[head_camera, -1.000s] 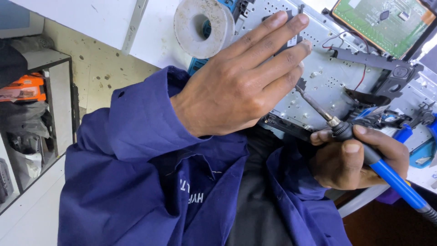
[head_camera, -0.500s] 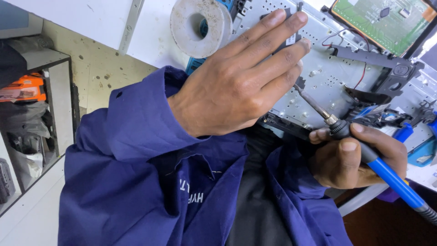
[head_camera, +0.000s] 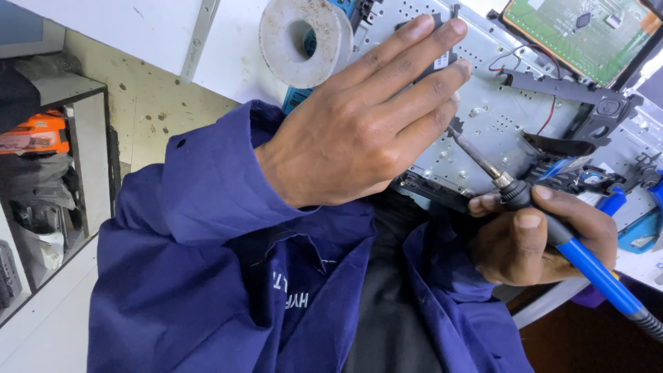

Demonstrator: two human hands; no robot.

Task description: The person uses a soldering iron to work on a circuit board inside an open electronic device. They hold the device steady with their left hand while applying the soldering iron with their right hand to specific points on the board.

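Head view: at far left an orange tool (head_camera: 34, 132) lies on a shelf (head_camera: 86, 138), and a white solder spool (head_camera: 304, 41) stands on the white surface (head_camera: 228, 62) at the far edge. The left hand (head_camera: 359, 124) lies flat, fingers straight and holding nothing, pressing on the metal chassis (head_camera: 497, 117). At right, the right hand (head_camera: 539, 238) has its grip closed round a blue-handled soldering iron (head_camera: 587, 259), tip against the chassis beneath the left fingers; a green circuit board (head_camera: 580, 34) sits far right.

A small black rectangular label (head_camera: 442, 61) with white print shows between the left hand's fingers (head_camera: 421, 41).
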